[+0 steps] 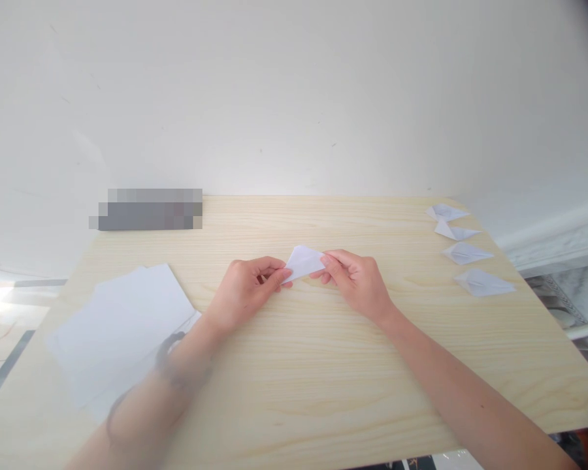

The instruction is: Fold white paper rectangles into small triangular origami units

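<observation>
A small piece of folded white paper (304,262) is held between my two hands above the middle of the table. My left hand (255,284) pinches its left corner, thumb on top and fingers beneath. At the right end, my right hand (355,277) grips the paper between thumb and fingers. The paper has slanting edges and a blunt top. Parts of it are hidden under my thumbs and fingertips.
Loose white sheets (127,326) lie overlapping on the left, partly behind my left forearm. Several folded paper shapes (485,282) form a column near the right edge of the wooden table (313,365). A dark, pixelated object (149,212) sits at the back left, near the white wall (294,98).
</observation>
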`<action>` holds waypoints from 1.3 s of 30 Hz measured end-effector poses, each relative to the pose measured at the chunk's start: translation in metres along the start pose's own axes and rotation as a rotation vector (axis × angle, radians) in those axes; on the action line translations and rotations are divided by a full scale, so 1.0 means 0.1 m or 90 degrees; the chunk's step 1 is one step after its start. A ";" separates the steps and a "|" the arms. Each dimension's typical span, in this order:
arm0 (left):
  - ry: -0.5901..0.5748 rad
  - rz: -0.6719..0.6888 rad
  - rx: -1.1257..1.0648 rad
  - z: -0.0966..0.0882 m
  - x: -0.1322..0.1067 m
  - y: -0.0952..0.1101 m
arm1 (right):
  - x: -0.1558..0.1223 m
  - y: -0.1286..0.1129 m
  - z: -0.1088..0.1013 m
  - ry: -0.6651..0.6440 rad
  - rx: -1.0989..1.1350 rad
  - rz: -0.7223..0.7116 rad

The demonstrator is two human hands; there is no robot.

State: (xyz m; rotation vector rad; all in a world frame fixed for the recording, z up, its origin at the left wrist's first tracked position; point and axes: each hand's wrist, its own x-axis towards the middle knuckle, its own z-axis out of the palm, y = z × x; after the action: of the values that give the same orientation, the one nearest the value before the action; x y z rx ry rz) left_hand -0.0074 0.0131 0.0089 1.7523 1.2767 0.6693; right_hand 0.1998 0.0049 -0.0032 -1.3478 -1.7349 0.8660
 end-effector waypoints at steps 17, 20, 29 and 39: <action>-0.046 -0.003 0.043 -0.02 -0.01 -0.01 | 0.01 0.00 -0.01 0.012 0.061 0.043; -0.074 0.008 0.038 -0.04 -0.03 0.02 | 0.01 -0.01 -0.04 -0.012 0.088 0.048; -0.115 0.081 0.048 -0.05 -0.01 -0.02 | -0.03 -0.03 -0.06 -0.127 0.123 0.021; -0.079 0.035 0.074 -0.02 -0.01 0.01 | -0.01 -0.03 -0.04 -0.093 0.115 0.055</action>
State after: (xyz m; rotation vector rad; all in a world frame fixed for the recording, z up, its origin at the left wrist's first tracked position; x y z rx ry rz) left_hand -0.0089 0.0130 0.0105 1.8991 1.2063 0.5168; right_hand 0.2018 0.0037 0.0016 -1.2726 -1.6718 1.1664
